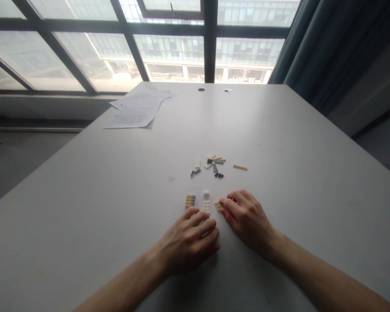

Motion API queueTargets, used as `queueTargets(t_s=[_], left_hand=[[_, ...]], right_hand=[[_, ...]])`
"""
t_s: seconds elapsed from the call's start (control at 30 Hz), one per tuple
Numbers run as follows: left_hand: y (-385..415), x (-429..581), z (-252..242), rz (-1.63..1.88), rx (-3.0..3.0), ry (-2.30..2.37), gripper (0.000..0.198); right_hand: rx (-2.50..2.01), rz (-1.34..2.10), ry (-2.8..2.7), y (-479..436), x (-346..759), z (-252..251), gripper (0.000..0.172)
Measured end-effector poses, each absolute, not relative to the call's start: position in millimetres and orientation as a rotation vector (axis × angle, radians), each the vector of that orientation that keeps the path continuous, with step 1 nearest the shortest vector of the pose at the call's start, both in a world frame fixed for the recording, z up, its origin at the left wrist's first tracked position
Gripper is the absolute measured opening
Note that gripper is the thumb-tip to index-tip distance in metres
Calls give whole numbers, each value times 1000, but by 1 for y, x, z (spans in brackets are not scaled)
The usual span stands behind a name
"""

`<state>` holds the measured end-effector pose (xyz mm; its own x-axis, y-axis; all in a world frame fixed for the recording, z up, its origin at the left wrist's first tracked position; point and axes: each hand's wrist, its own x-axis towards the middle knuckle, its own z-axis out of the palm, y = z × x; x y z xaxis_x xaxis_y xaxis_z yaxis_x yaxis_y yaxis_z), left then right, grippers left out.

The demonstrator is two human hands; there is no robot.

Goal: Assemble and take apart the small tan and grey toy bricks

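Observation:
My right hand [245, 214] pinches a tan studded toy-brick plate [218, 206] low over the white table. My left hand [191, 238] has its fingers curled downward near the table; whatever they may hold is hidden beneath them. Just beyond its fingertips lies a tan plate [189, 201] with a grey strip [193, 200] along its right side. Between the hands sits a white studded plate [207, 206], its near end close to my left fingers. A small white piece [206, 195] is right behind it.
Farther up the table [299, 173] is a loose group of pieces: a dark grey plate [219, 175], a white tile [198, 163] and several tan and grey strips. One long tan strip [240, 167] lies apart at right. Printed papers [133, 113] rest at the far left.

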<state>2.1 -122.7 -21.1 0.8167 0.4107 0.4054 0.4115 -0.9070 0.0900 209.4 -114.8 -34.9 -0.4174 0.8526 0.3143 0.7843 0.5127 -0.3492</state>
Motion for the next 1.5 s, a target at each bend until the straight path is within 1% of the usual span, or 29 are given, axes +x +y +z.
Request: queueTargets(t_s=[0.13, 0.27, 0.57, 1.5], left_hand=[[-123, 2, -22, -664, -3003, -685, 13], [-122, 2, -21, -667, -3004, -668, 13], [-123, 2, -22, -649, -3011, -681, 14], [-121, 2, -23, -620, -3068, -711, 15]], right_hand=[[-1354, 209, -2313, -115, 209, -36, 19], [-1361, 208, -2321, -114, 209, -35, 15], [-1366, 222, -2314, -115, 209, -36, 13], [-1351, 271, -2302, -113, 209, -35, 13]])
